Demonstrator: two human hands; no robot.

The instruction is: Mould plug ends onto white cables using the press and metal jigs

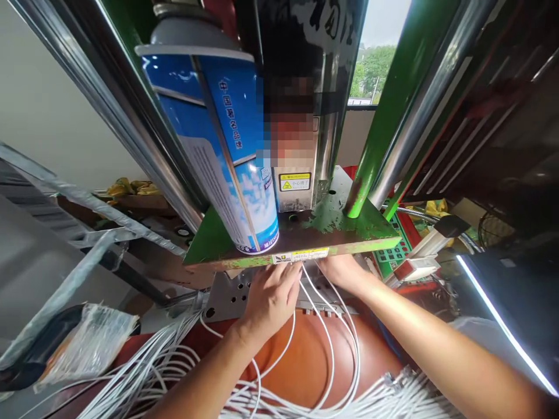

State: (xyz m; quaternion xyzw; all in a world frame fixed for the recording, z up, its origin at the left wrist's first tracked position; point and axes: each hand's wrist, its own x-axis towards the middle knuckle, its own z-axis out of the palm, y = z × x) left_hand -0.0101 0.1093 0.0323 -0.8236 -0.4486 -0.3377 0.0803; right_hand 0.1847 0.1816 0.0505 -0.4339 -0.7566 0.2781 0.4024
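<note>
My left hand (271, 294) reaches under the front edge of the green machine plate (340, 233). Its fingers are pressed together at a white cable (331, 343), and their tips are hidden. On the other side of the cables, my right hand (343, 273) also goes beneath the plate, with its fingers out of sight. White cables loop down from between the hands. Just below them lies a grey metal plate with holes (229, 294), with a small toothed metal strip (325, 308) at its front.
A blue spray can (222, 151) stands on the green plate, between steel columns. Bundled white cables (148, 355) spread across the reddish-brown surface (288, 366). At right are a green button panel (395, 241) and a bright light strip (502, 320). A metal frame (82, 195) stands left.
</note>
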